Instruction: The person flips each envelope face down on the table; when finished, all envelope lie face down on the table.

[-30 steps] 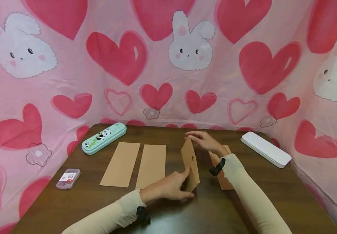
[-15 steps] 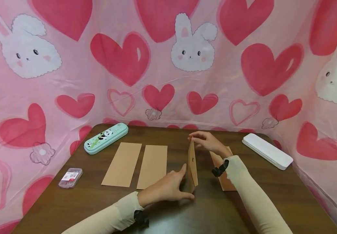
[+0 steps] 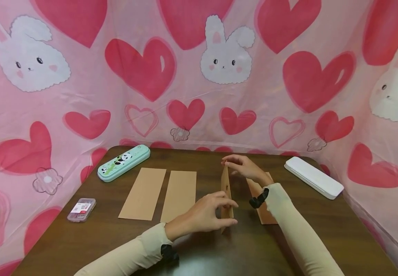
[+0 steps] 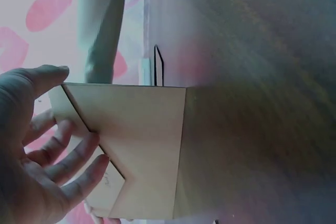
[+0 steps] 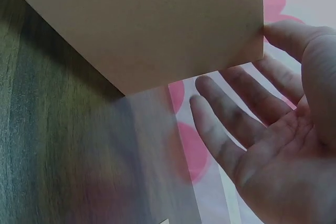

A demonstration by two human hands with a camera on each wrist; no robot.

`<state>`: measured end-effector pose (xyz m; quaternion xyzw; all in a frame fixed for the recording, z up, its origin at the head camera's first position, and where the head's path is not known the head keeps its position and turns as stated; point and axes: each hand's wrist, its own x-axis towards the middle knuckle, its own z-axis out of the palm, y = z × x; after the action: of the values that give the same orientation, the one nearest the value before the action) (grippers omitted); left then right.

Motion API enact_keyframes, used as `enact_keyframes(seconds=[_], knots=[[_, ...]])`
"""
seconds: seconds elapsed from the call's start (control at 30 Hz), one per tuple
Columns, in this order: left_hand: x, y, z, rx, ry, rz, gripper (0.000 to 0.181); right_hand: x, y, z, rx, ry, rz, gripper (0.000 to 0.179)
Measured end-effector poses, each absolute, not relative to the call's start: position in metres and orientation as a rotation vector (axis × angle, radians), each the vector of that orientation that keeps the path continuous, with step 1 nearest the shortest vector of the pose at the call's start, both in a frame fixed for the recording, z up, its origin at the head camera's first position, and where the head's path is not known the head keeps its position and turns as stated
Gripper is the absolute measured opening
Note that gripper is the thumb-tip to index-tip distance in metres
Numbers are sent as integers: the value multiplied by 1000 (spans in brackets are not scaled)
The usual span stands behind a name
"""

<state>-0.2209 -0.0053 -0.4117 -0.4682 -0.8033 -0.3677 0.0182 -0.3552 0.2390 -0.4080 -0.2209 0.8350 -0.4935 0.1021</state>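
A brown paper envelope (image 3: 225, 180) with a pointed flap stands on its long edge on the table, its flap side facing left. My right hand (image 3: 244, 168) pinches its far end at the upper corner; the right wrist view shows the thumb at the edge and the other fingers (image 5: 231, 111) spread below. My left hand (image 3: 204, 212) is at the near end with loosely bent fingers. In the left wrist view, its thumb lies by the envelope's near edge and its fingertips (image 4: 90, 141) are in front of the flap (image 4: 116, 179); whether they press on it, I cannot tell.
Two flat brown envelopes or sheets (image 3: 143, 193) (image 3: 179, 195) lie left of my hands. Another brown piece (image 3: 266, 211) lies under my right forearm. A green panda pencil case (image 3: 124, 163), a small clear plastic box (image 3: 81, 209) and a white case (image 3: 313, 177) rest on the wooden table (image 3: 116, 237).
The standing envelope has turned more edge-on and shifted slightly right. My left hand has moved right, its fingers now reaching across the envelope's near end. My right hand stays at the far corner.
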Motion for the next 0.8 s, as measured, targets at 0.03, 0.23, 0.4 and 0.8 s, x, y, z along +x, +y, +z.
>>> enact_keyframes(seconds=[0.03, 0.23, 0.4, 0.8], knots=[[-222, -5, -412, -1450, -2503, -1152, 36, -356, 239, -408, -654, 2477, -1453, 42], [-224, -6, -413, -1441, -2511, -1161, 36, -360, 239, -420, -639, 2580, -1400, 41], [-222, -8, -411, -1450, -2515, -1146, 35, -364, 235, -438, -653, 2688, -1174, 32], [-224, -9, -416, -1454, -2501, -1171, 37, -364, 216, -450, -774, 2799, -859, 18]])
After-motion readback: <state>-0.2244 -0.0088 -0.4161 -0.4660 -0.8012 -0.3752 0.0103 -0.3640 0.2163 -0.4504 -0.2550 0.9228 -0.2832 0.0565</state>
